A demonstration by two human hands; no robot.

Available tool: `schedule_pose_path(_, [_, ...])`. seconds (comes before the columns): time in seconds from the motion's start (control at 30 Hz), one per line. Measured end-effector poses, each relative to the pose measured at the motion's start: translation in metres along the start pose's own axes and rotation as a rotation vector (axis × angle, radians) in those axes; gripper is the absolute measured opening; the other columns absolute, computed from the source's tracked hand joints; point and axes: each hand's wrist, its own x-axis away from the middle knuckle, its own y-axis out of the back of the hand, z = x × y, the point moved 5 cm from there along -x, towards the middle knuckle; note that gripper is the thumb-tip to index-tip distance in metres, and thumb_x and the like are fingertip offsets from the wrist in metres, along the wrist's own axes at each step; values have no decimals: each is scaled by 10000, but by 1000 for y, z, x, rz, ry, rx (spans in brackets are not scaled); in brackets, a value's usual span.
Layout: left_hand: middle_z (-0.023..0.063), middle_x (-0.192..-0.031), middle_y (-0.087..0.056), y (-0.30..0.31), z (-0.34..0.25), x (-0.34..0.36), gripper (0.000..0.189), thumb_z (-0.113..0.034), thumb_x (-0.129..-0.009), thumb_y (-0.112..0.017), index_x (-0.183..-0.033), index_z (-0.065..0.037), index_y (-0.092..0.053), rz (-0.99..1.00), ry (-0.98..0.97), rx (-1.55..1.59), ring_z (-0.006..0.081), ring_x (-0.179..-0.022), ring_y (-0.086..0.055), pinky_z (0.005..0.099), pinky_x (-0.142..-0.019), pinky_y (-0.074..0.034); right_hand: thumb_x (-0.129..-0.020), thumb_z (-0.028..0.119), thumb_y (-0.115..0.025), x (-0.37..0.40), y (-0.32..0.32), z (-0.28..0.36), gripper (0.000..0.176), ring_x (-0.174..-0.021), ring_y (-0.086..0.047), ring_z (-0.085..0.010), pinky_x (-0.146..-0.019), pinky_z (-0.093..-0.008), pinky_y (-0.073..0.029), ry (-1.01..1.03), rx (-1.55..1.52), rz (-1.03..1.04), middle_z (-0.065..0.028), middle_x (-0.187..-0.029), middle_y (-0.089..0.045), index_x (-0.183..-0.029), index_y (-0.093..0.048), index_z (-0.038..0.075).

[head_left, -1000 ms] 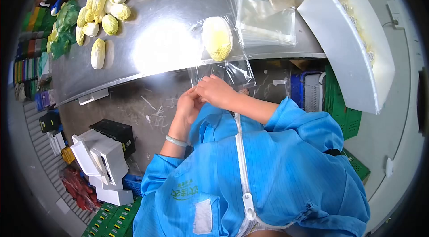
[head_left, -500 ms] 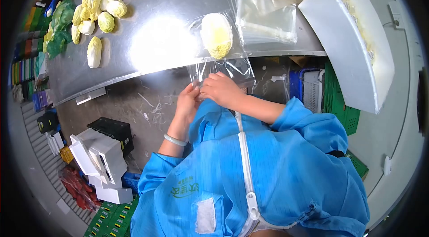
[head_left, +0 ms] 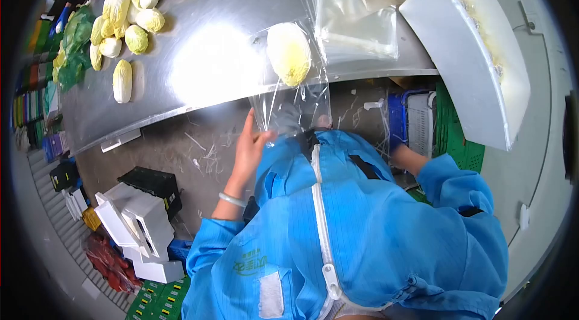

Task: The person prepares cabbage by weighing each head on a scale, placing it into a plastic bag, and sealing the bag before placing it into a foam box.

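Head view — left fingers (head_left: 249,128) pinch clear plastic bag (head_left: 301,104) holding oval cabbage (head_left: 289,53); right hand (head_left: 400,153) unclear.

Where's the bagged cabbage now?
Head view: the cabbage lies in the clear bag at the steel table's near edge, left of the empty bags; the left hand holds the bag.

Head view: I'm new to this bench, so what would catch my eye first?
A pale yellow cabbage lies in a clear bag at the near edge of the steel table, the left hand pinching the bag's hanging mouth. Loose cabbages pile far left; a white foam box tilts at right.
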Motion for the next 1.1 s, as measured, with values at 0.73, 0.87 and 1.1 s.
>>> schedule_pose_path(0.73, [146, -690, -655, 31, -14, -114, 462, -350, -1023, -365, -917, 30, -606, 136, 186, 121, 175, -578, -635, 313, -550, -506, -993, 312, -450, 7, 293, -46, 378, -522, -640, -208, -581, -312, -498, 352, -1878, -901, -145, -662, -619, -828, -530, -18])
schedule_pose_path(0.87, [118, -565, -616, 12, 11, -137, 316, -253, -980, -462, -814, -8, -573, 19, 167, -227, 218, -460, -601, 347, -437, -460, -971, 293, -464, -9, 308, -39, 322, -620, -649, -323, -649, -431, -493, -114, -1377, -816, -188, -739, -652, -888, -543, -8])
schedule_pose_path(1.1, [191, -866, -642, 10, -45, -125, 294, -158, -781, -657, -1028, -77, -521, -164, -208, -897, 338, -756, -638, 433, -612, -494, -743, 152, -645, 84, 322, 0, 416, -1159, -480, -382, -942, -500, -386, 55, -612, -1591, -182, -1273, -510, -1135, -541, 54])
